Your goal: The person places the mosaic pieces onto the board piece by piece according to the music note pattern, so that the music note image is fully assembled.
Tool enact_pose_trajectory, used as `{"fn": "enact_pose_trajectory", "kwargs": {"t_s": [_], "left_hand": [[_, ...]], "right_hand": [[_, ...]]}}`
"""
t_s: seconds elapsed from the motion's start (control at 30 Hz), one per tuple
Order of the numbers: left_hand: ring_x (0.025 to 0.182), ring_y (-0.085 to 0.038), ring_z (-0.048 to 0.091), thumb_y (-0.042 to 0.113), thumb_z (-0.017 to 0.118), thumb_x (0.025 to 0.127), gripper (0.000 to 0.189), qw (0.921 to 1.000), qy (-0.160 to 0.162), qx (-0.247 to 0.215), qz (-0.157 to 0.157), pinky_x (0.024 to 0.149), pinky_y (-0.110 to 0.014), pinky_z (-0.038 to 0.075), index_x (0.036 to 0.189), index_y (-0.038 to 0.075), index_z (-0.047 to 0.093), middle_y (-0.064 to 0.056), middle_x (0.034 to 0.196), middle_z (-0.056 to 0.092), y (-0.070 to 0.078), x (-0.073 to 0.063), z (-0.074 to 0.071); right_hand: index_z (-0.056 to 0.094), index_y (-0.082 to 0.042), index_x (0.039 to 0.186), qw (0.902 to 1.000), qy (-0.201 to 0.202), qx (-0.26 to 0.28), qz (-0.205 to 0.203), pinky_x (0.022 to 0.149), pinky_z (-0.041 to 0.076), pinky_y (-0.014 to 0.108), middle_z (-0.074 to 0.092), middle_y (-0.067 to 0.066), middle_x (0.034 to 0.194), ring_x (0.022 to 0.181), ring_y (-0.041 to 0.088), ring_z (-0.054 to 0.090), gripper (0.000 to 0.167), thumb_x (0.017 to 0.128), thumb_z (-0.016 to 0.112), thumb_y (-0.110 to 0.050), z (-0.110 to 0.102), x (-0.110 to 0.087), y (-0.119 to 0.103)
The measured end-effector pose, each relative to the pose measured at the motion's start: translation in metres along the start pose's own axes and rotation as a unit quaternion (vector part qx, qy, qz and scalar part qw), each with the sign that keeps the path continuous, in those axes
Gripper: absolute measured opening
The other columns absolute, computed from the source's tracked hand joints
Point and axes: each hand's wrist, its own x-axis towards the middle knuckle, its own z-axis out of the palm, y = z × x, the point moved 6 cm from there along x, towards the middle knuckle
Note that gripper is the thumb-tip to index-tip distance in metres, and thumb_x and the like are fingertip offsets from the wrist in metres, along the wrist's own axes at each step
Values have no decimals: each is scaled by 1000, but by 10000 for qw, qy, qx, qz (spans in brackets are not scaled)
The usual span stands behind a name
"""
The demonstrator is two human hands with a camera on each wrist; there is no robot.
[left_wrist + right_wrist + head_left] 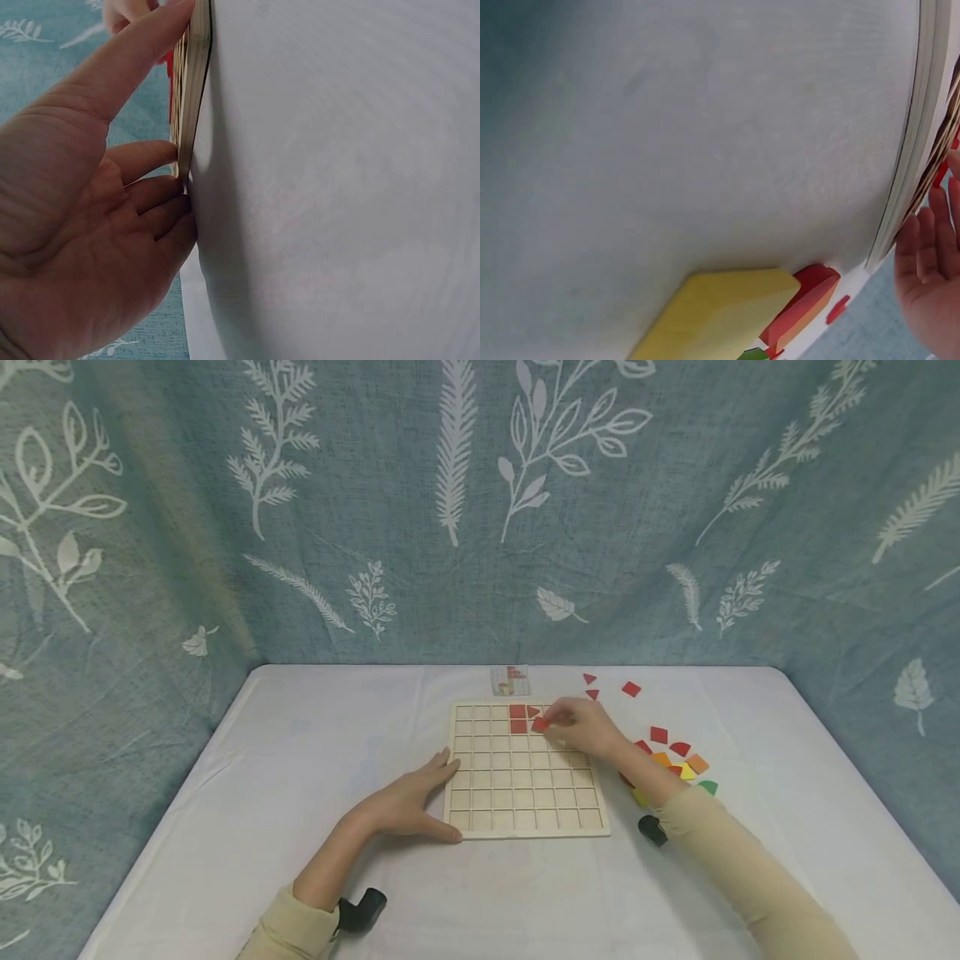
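A pale wooden grid board (502, 781) lies flat on the table in the head view. My right hand (588, 729) pinches a red square tile (540, 724) over the board's upper right cells. Just left of it, two red squares (518, 712) sit one above the other in cells, with a red triangle (533, 712) beside the upper one. My left hand (401, 800) rests at the board's left edge, thumb at the near corner and fingers farther up. In the left wrist view, the straight thumb and fingers of this hand (82, 195) touch the board's side (196, 82).
Behind the board lies a small printed card (511, 681). Two red triangles (589, 678) and a red square (632, 689) lie past its far right corner. Several red, orange, yellow and green tiles (697, 764) are heaped right of the board, partly behind my right forearm.
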Motion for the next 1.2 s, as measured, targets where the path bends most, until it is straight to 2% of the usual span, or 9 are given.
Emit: {"fn": "enact_pose_trajectory", "kwargs": {"t_s": [0.3,0.5,0.7,0.83,0.97,1.13,1.2], "left_hand": [[147,-33,17,43,88,66,109,10000,22,-68,-50,116,-51,22,151,2,33,-17,160,17,1,-1,-1],[147,-33,17,43,88,66,109,10000,18,-57,-49,116,-51,22,151,2,33,-17,160,17,1,-1,-1],[147,-32,16,42,88,66,109,9999,27,-133,-20,116,-49,22,151,2,33,-17,160,16,1,-1,0],[147,-33,17,41,89,66,109,9999,26,-169,-19,116,-49,22,151,1,33,-17,160,16,2,-2,0],[147,-33,17,42,88,66,109,9998,1,-176,-16,116,-49,21,151,1,32,-17,160,16,4,-3,-1],[147,-33,16,41,88,67,108,9998,-25,-174,24,116,-49,21,151,1,32,-18,160,15,5,-4,-1],[147,-33,17,42,88,67,108,9999,-27,-161,-4,116,-50,21,151,1,32,-18,160,16,5,-4,-1]], "right_hand": [[73,-6,106,9986,-67,-210,-480,92,51,45,69,10,111,105,27,63,20,87,71,-10,3,3,-6],[73,-4,105,9967,-69,-225,-779,93,50,47,69,11,109,107,29,62,18,88,67,-6,3,0,-11],[73,-4,107,9961,-112,-258,-841,95,49,47,70,10,110,109,29,61,20,89,65,-4,3,-1,-11],[74,-9,108,9990,-96,-97,-433,95,49,48,69,8,113,110,28,61,18,92,66,-13,-1,-1,-4],[73,-11,111,9995,211,87,229,91,50,47,68,9,114,108,28,60,22,94,66,-23,-11,-2,8],[67,-9,121,9922,665,143,1043,91,48,47,63,13,118,109,30,56,29,96,62,-23,-28,-4,29],[64,-5,124,9891,812,84,1227,92,48,47,62,16,120,110,32,55,31,97,60,-19,-35,-3,36]]}}
